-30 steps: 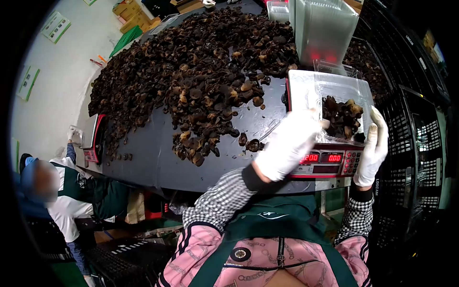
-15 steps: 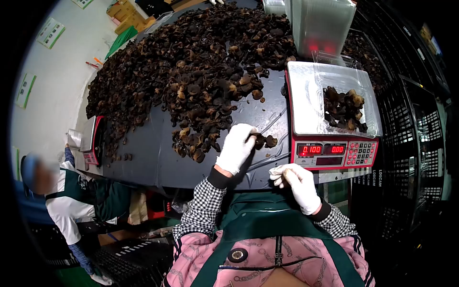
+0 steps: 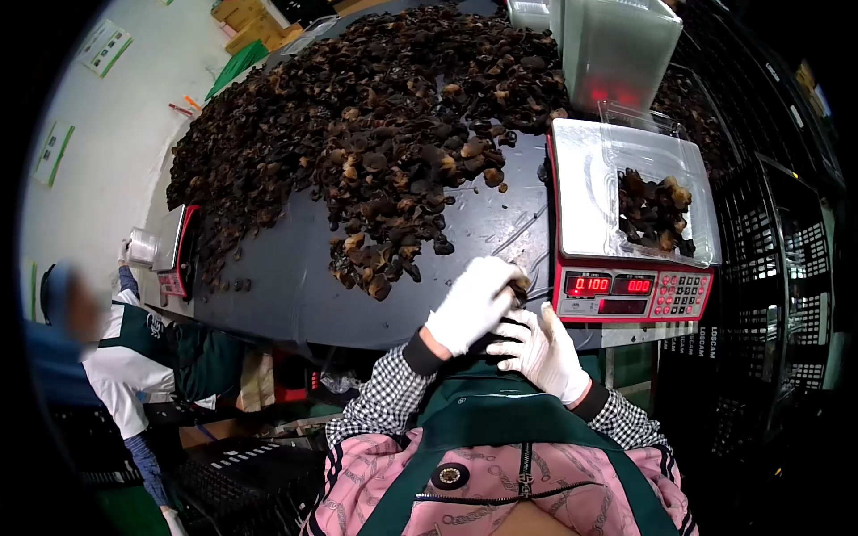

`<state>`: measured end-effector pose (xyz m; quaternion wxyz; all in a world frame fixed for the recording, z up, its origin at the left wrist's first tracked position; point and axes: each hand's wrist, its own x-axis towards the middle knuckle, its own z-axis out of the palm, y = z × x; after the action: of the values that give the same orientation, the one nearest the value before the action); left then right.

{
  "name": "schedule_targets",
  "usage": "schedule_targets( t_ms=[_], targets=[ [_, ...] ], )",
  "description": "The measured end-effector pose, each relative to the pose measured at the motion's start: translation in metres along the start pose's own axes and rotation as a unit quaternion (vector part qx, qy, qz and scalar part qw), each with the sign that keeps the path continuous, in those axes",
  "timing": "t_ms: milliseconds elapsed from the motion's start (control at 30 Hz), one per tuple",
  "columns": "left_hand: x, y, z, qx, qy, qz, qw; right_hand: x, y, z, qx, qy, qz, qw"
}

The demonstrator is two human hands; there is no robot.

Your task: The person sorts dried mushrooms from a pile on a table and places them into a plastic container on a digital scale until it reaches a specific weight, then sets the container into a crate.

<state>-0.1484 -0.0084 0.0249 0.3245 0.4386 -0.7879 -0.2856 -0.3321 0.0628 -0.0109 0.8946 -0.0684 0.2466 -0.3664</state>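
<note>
My left hand (image 3: 474, 304), in a white glove, is closed on some dark brown wood ear mushroom (image 3: 518, 287) that shows at its fingertips. Just below it, my gloved right hand (image 3: 545, 355) has its fingers spread and the thumb raised, close under the left fingers; whether the two touch is hard to tell. To the right, a red scale (image 3: 572, 192) reads 0.100, and on its plate lies a clear plastic tray (image 3: 666, 250) with wood ear mushrooms (image 3: 655, 210) in it. A large heap of wood ear mushrooms (image 3: 384, 152) covers much of the dark table (image 3: 268, 295).
A stack of clear trays (image 3: 617, 58) stands behind the scale. Black crates (image 3: 760, 268) line the right side. At left, a co-worker (image 3: 147, 348) in a green apron is beside a second red scale (image 3: 179, 255). Boxes (image 3: 246, 22) are at the far end.
My left hand has moved right with the mushroom, lifting it off the table toward my right hand. The right fingers have gone from pinched together to spread. The view has shifted slightly.
</note>
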Motion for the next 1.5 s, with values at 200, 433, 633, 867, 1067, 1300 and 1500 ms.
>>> schedule_targets(
  t_ms=[200,433,633,867,1067,1300,1500],
  targets=[
    [-0.018,0.025,-0.019,0.003,-0.104,0.041,0.994,0.005,0.006,0.013,0.025,0.103,-0.011,0.994],
    [0.011,-0.063,-0.035,0.321,0.033,-0.144,0.935,0.0,0.008,0.0,-0.032,0.075,0.016,0.996],
    [0.019,-0.097,-0.027,0.287,0.089,-0.132,0.945,0.007,0.008,-0.002,-0.042,0.044,-0.013,0.998],
    [0.001,-0.021,-0.021,0.01,0.135,-0.081,0.987,0.006,-0.003,0.012,0.009,-0.038,0.005,0.999],
    [-0.028,0.041,-0.024,-0.033,-0.116,-0.076,0.99,0.007,-0.004,0.02,0.003,-0.029,-0.044,0.999],
    [0.003,-0.032,-0.065,0.285,0.114,-0.082,0.948,0.003,-0.001,0.014,-0.05,-0.008,-0.017,0.999],
    [0.006,-0.092,-0.051,0.351,0.086,-0.063,0.93,0.002,-0.002,0.01,-0.034,-0.002,0.008,0.999]
  ],
)
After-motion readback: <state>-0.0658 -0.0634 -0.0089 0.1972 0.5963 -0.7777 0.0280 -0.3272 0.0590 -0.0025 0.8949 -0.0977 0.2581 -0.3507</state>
